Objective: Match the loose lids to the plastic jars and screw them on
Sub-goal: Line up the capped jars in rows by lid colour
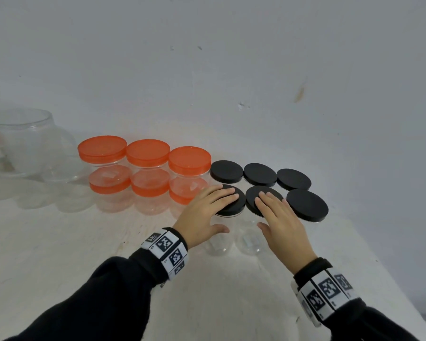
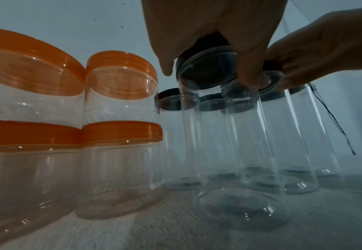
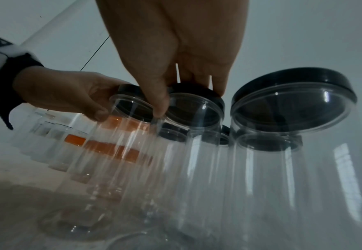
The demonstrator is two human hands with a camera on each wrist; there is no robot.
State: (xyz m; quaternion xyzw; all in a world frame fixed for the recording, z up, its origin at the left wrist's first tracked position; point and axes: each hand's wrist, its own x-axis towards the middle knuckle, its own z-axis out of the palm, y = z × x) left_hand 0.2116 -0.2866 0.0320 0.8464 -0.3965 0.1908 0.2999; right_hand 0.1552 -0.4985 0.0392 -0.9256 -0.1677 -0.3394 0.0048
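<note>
Six tall clear jars with black lids stand in two rows of three. My left hand (image 1: 219,207) lies on the front-left black lid (image 1: 239,205), fingers stretched over its top and thumb against the jar wall (image 2: 229,152). My right hand (image 1: 263,212) rests the same way on the front-middle black lid (image 1: 252,193), its thumb hanging beside that jar (image 3: 197,169). The front-right lid (image 1: 306,204) is untouched. The left wrist view shows my left hand (image 2: 207,74) from below, and the right wrist view shows my right hand (image 3: 189,99).
Orange-lidded jars (image 1: 148,153) are stacked two high in three columns just left of the black-lidded ones. A large clear jar (image 1: 27,139) and other clear jars stand far left. The wall is close behind. The table (image 1: 59,254) ends along a slanting right edge.
</note>
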